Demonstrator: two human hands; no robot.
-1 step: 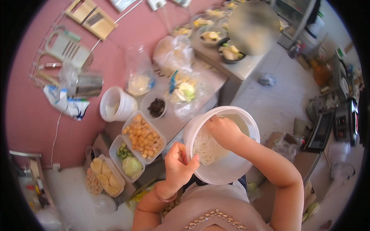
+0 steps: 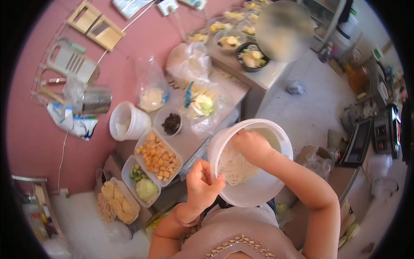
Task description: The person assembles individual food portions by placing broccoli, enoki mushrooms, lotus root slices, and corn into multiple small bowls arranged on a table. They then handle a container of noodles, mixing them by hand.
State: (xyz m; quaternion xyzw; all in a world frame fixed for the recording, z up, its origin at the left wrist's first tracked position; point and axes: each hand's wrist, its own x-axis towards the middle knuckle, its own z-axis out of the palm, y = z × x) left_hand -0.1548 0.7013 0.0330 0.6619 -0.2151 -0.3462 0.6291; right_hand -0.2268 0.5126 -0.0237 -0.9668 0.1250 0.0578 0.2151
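Note:
Close in front of my body is a round white plastic tub [image 2: 276, 183], tilted so that its inside shows. White noodles [image 2: 235, 168] lie in it, along with some cloudy liquid. My left hand [image 2: 202, 183] grips the tub's near-left rim, thumb over the edge and fingers curled outside. Reaching down into the tub, my right hand [image 2: 252, 148] is bent at the noodles by the far wall. Its fingertips are mostly hidden, so whether they hold noodles does not show.
Left on the counter stand a container of tan cubes [image 2: 157, 155], one with green vegetables [image 2: 146, 190], a bowl of dark pieces [image 2: 171, 124] and a white bucket [image 2: 129, 121]. Filled bowls [image 2: 252, 57] crowd the far counter. A microwave-like appliance [image 2: 358, 142] sits at right.
The surroundings have shifted slightly left in the view. The tub sits a touch further right; both hands keep nearly the same pose.

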